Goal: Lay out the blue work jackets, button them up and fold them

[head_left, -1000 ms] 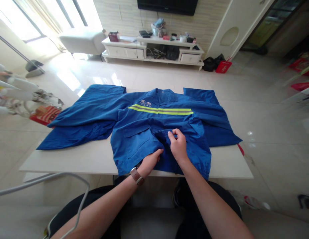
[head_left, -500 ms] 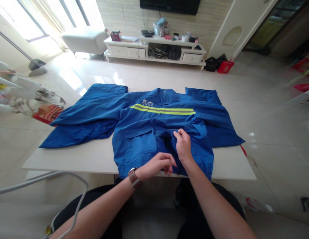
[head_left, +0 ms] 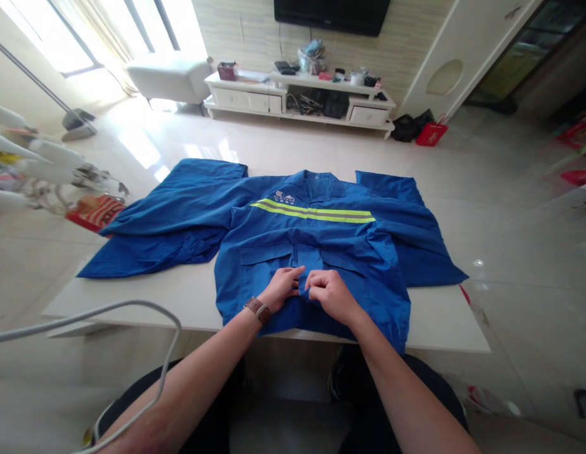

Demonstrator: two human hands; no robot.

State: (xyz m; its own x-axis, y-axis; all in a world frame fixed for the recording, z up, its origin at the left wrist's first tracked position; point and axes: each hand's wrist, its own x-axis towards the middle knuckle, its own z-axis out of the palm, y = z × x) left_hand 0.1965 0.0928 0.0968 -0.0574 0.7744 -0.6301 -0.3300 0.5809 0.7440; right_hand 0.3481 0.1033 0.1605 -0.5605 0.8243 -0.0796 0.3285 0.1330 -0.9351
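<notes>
A blue work jacket [head_left: 340,239] lies front side up, its collar away from me and a yellow-green and grey stripe across the chest. Its sleeves and more blue cloth [head_left: 151,255] spread to both sides. My right hand [head_left: 333,295] pinches the jacket's front placket near the lower middle. Just left of it, my left hand [head_left: 282,289] has closed fingers on the same placket, with a brown-strapped watch [head_left: 258,309] on the wrist. The cloth between my fingers is partly hidden.
The jacket rests on a white table [head_left: 448,321]. A grey cable [head_left: 132,304] arcs over the lower left. White thread cones [head_left: 57,153] stand at the left. Beyond are a white TV cabinet [head_left: 246,99], a padded bench [head_left: 170,79] and a red bag [head_left: 431,132].
My right hand has moved down and left from the pocket flap to the placket. My left hand has moved up and left onto the cloth. The pocket flap now lies flatter.
</notes>
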